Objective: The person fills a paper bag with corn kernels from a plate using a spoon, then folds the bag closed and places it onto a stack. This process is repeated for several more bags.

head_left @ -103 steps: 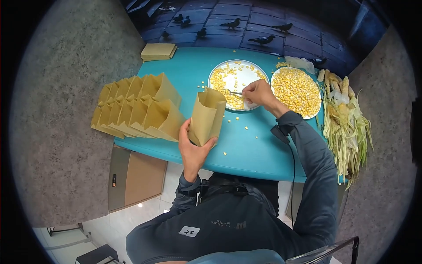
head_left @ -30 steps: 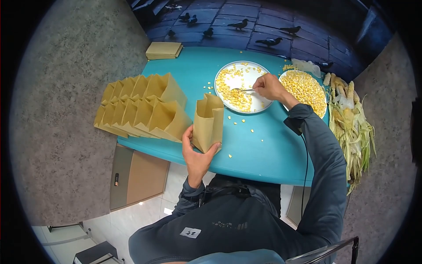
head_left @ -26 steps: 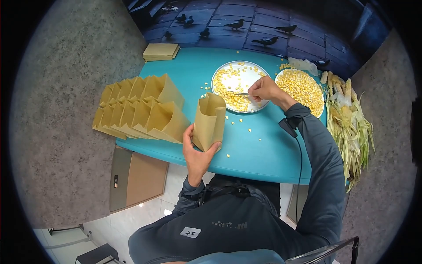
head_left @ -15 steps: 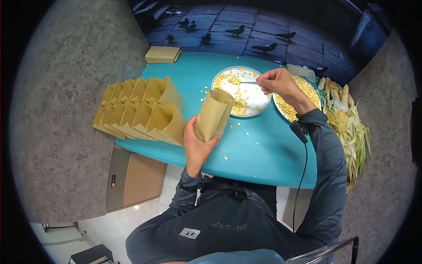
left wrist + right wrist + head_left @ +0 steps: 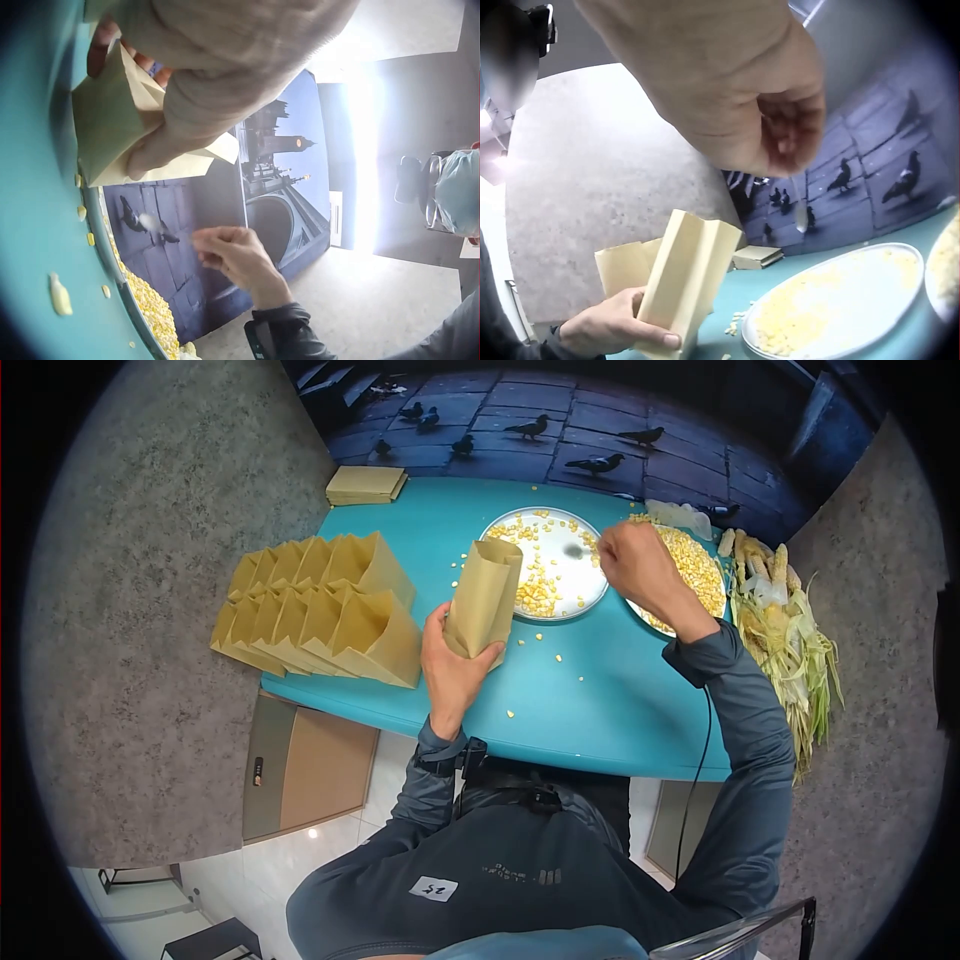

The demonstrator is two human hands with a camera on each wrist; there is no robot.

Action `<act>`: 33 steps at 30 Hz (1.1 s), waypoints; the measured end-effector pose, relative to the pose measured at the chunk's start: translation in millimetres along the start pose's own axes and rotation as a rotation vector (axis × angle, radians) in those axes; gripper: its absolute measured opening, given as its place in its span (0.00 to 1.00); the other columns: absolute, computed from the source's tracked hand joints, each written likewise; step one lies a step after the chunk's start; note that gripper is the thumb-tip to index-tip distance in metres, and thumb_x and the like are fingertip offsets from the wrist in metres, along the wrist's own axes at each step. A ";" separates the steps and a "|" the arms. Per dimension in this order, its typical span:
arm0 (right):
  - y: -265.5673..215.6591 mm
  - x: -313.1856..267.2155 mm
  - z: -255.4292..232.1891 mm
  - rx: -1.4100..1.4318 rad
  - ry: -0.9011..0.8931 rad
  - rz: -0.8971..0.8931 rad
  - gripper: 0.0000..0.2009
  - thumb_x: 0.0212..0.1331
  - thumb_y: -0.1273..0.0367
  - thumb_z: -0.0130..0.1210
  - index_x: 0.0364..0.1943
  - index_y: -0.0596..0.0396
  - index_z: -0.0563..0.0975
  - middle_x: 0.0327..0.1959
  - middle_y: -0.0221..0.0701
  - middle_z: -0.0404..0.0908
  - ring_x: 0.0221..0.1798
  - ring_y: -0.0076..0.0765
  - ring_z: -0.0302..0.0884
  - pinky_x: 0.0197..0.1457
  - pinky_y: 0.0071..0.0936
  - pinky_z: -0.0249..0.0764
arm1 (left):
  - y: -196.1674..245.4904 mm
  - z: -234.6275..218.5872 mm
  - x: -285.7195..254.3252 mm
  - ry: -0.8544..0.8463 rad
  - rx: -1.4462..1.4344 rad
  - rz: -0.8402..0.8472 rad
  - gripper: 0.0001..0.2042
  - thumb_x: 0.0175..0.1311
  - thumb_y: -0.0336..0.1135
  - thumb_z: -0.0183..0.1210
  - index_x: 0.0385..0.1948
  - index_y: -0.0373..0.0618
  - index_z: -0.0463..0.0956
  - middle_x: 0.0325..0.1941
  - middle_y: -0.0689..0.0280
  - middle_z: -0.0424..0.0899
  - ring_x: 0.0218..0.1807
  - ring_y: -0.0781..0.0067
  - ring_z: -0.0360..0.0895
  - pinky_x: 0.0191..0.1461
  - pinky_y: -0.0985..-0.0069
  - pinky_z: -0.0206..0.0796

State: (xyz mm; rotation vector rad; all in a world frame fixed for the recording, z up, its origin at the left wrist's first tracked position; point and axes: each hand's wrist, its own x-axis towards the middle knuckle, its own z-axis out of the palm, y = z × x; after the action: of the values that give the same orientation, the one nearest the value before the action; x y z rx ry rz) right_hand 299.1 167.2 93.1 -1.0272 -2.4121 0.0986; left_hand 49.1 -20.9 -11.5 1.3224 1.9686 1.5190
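Note:
My left hand [image 5: 458,665] grips a brown paper bag [image 5: 484,592] round its lower part, thumb on the near side. The bag leans slightly, its mouth up, beside the white plate [image 5: 575,608] of loose corn kernels [image 5: 538,592]. What lies inside the bag is hidden. My right hand [image 5: 645,568] pinches a small spoon [image 5: 801,214] by its handle. In the head view the spoon's bowl is a dark blur over the plate; the left wrist view shows the spoon [image 5: 152,223] raised well above the table.
Two rows of open paper bags [image 5: 375,635] stand at the left, with folded bags [image 5: 365,485] behind. A heaped plate of kernels [image 5: 690,565] and corn cobs with husks [image 5: 785,625] are at the right. Stray kernels dot the teal table [image 5: 620,710].
The spoon has risen from the kernels at the plate's left side. My right hand has drawn back to the right. The bag has moved up, toward the plate, in my left hand.

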 end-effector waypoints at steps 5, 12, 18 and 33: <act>24.1 -9.3 13.1 0.124 -0.279 0.275 0.06 0.50 0.75 0.63 0.29 0.63 0.89 0.26 0.53 0.88 0.31 0.54 0.91 0.43 0.42 0.86 | -3.7 -15.3 -18.2 0.020 -0.053 -0.015 0.44 0.45 0.31 0.84 0.68 0.38 0.70 0.63 0.50 0.81 0.64 0.52 0.81 0.68 0.59 0.73; 9.0 15.1 51.6 0.610 -0.409 0.693 0.04 0.49 0.76 0.67 0.22 0.63 0.86 0.21 0.35 0.85 0.24 0.28 0.84 0.31 0.28 0.85 | 9.1 -30.3 -46.1 0.010 -0.081 -0.073 0.44 0.46 0.29 0.84 0.69 0.37 0.70 0.63 0.52 0.82 0.64 0.57 0.81 0.68 0.62 0.73; 11.5 2.1 86.1 0.996 -0.358 0.851 0.05 0.56 0.78 0.69 0.33 0.69 0.86 0.29 0.37 0.87 0.29 0.29 0.85 0.36 0.27 0.88 | 5.8 -37.0 -50.6 -0.005 -0.090 -0.060 0.44 0.46 0.28 0.84 0.69 0.36 0.70 0.64 0.53 0.81 0.64 0.58 0.80 0.69 0.63 0.73; -27.9 4.5 -43.4 0.752 -0.078 0.353 0.06 0.67 0.76 0.66 0.42 0.66 0.87 0.32 0.29 0.89 0.32 0.21 0.84 0.39 0.22 0.79 | 4.5 -1.6 -9.4 -0.032 0.039 0.052 0.44 0.43 0.32 0.84 0.67 0.39 0.71 0.64 0.51 0.80 0.65 0.47 0.79 0.68 0.57 0.73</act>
State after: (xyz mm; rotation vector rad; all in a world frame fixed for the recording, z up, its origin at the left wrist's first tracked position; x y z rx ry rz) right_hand 299.1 144.8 139.8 -1.0536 -1.9440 1.0865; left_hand 54.9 -29.5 -9.4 1.4148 1.9681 1.4808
